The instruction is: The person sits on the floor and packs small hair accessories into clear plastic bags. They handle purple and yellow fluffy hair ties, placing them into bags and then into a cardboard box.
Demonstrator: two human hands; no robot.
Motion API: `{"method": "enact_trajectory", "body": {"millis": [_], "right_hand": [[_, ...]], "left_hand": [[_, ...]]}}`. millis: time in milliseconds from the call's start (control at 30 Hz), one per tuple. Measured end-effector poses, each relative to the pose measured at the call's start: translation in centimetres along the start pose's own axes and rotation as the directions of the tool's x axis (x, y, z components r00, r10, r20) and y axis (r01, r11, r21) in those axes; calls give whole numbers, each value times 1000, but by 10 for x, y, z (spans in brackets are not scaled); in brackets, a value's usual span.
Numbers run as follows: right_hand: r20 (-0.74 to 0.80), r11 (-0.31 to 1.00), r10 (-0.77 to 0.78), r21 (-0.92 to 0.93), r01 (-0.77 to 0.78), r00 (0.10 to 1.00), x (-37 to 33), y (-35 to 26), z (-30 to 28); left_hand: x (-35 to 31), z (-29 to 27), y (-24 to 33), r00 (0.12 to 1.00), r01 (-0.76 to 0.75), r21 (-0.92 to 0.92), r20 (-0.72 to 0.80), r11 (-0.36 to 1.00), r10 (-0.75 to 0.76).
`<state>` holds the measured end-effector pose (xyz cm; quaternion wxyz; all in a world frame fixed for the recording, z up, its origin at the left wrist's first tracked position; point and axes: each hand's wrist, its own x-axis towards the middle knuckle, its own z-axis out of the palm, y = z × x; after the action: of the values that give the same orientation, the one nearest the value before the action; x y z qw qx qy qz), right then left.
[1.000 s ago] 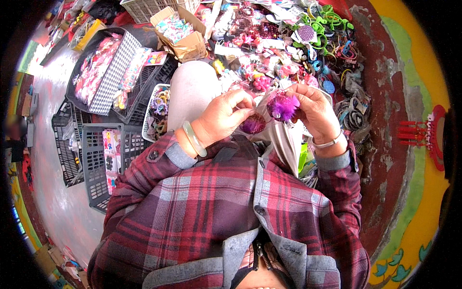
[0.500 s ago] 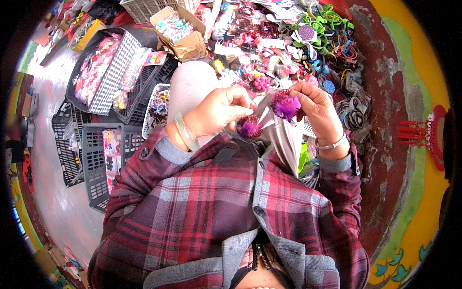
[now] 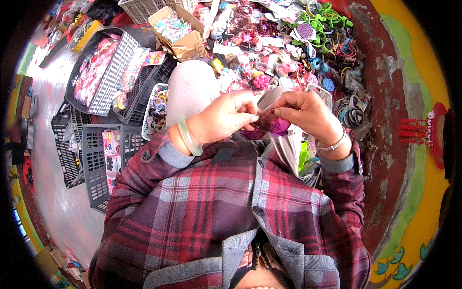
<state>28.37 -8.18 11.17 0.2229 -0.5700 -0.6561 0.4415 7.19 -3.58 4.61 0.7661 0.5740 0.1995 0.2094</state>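
Observation:
Both my hands are raised close together above my lap. My left hand [image 3: 222,115] pinches a dark red, glittery ornament with purple feathers [image 3: 253,133] between thumb and fingers. A matching purple feather ornament [image 3: 279,126] is pinched in my right hand [image 3: 310,115], directly beside the first. The two pieces touch or nearly touch; my fingertips cover their upper parts, so how they are joined, if at all, is hidden. Under them lies pale grey cloth [image 3: 287,149] over my leg.
A big heap of hair accessories [image 3: 269,53] spreads ahead, with green headbands [image 3: 327,24] at its right. On the left stand a dark grey plastic crate [image 3: 96,168], a black bin of pink packets [image 3: 98,62] and a white basket [image 3: 156,108]. An open cardboard box [image 3: 185,45] sits beyond my knee.
My hands have come closer together, bringing the two purple feather ornaments side by side. The right one has dropped lower and turned, so less of its feathers shows.

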Motion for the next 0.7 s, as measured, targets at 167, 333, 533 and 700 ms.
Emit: {"method": "enact_trajectory", "body": {"millis": [167,333,533,700], "right_hand": [[-107,995,77,-51,-83,991,-1,-3,11],[-192,989,-36,137,64,981,5,10,19],[-25,705,54,709,-20,998,-2,1,3],[89,749,101,649,-135,991,0,29,3]], "left_hand": [[-1,3,3,999,32,25,32,999,-33],[1,3,4,999,53,-35,12,998,-53],[-2,-7,5,995,10,-182,-99,983,-28],[-1,-6,6,998,-18,-187,-58,982,8]]}}
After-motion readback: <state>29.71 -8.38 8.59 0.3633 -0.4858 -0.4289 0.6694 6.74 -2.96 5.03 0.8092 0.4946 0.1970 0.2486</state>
